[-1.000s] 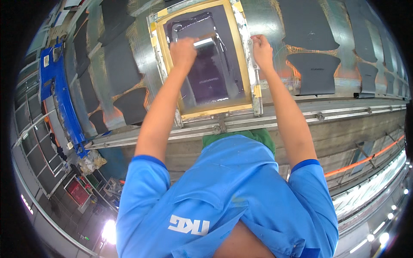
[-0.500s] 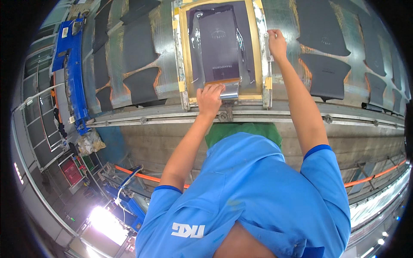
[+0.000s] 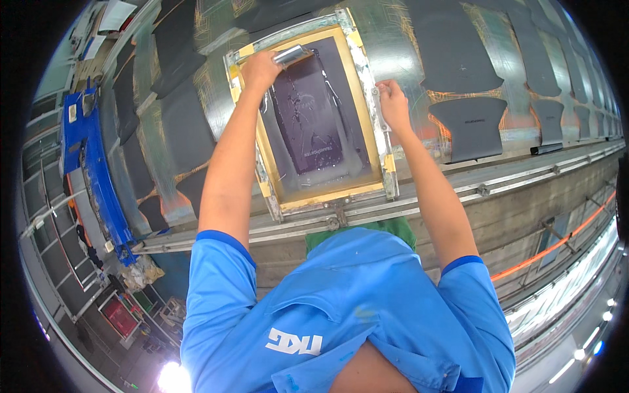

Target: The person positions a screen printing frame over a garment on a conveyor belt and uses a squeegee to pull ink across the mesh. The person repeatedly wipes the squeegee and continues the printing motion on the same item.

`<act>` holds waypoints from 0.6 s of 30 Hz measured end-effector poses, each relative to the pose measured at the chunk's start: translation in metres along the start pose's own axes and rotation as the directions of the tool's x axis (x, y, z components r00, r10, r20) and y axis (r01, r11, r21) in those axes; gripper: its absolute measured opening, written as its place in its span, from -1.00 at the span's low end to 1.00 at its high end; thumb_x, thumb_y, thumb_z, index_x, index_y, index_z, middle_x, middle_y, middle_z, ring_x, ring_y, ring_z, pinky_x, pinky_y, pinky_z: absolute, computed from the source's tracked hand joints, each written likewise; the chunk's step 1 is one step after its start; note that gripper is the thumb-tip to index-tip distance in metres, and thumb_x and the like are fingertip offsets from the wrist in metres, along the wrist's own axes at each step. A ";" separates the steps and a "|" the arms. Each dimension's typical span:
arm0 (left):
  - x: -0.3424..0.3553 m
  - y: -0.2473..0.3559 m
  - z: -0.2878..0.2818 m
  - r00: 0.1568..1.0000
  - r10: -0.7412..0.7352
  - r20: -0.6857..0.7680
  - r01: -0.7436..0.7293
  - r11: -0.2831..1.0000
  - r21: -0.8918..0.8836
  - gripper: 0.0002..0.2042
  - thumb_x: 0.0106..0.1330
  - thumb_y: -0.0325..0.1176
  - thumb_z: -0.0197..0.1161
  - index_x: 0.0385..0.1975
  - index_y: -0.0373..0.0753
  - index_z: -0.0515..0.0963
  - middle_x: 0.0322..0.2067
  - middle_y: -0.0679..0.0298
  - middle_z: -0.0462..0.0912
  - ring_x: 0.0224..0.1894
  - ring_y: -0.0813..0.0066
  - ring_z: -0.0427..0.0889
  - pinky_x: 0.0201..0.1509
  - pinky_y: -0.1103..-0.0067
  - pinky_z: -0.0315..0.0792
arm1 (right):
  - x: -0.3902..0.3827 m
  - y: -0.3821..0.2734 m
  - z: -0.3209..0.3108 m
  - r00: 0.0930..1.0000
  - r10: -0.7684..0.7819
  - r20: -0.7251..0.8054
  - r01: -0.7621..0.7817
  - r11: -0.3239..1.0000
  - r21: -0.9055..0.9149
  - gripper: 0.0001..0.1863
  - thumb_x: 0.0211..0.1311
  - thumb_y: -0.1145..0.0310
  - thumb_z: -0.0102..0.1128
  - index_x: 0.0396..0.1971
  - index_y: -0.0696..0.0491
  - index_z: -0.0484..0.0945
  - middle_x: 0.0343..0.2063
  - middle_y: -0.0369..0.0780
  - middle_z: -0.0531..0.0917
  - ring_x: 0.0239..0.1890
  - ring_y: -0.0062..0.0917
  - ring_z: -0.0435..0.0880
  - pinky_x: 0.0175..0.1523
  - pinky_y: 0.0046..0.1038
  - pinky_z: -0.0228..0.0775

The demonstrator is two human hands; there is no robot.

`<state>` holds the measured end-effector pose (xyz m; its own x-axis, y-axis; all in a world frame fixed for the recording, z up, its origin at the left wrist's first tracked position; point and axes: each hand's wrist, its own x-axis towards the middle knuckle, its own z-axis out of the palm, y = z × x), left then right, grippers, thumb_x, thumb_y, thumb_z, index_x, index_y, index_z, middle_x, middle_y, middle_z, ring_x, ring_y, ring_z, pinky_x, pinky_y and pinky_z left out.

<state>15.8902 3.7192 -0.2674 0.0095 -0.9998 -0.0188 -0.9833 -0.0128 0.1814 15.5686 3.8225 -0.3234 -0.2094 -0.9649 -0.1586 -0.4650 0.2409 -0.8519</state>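
A screen printing frame point(image 3: 359, 56), its edges taped yellow, lies on the long table in front of me. Dark mesh point(image 3: 357, 124) fills it, with wet, glossy streaks and pale lettering showing. At the frame's far left end, my left hand point(image 3: 260, 71) is closed round a squeegee point(image 3: 293, 55) with a shiny metal holder, which rests on the mesh. My right hand point(image 3: 394, 105) has its fingers curled round a small metal handle point(image 3: 380, 110) on the frame's right side rail.
Dark cut fabric pieces point(image 3: 462, 62) lie flat along the table on both sides of the frame. A metal rail point(image 3: 445, 200) runs along the table's near edge. A blue machine part point(image 3: 98, 177) stands at the left, with a bag point(image 3: 141, 274) below it.
My left hand has carried the squeegee from the near end of the mesh to its far end, leaving streaks. My right hand stays at the frame's right side. The view has tilted.
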 end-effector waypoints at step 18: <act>-0.286 0.068 0.057 0.977 0.103 -0.184 -0.119 0.990 -0.077 -0.71 0.08 -0.55 0.20 -0.28 0.01 0.72 -0.22 0.41 0.75 -0.07 0.41 0.65 -0.04 0.29 0.36 | 0.017 0.023 0.014 1.000 -0.023 0.003 0.022 0.996 0.082 -0.71 0.39 0.12 0.08 -0.14 -0.02 0.65 -0.32 0.01 0.71 -0.17 0.00 0.68 -0.01 -0.15 0.45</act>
<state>15.8098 4.0056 -0.3060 -0.0585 -0.9817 0.1815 -0.9606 0.1048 0.2575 15.5665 3.8096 -0.3524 -0.1960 -0.9705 -0.1408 -0.3977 0.2099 -0.8932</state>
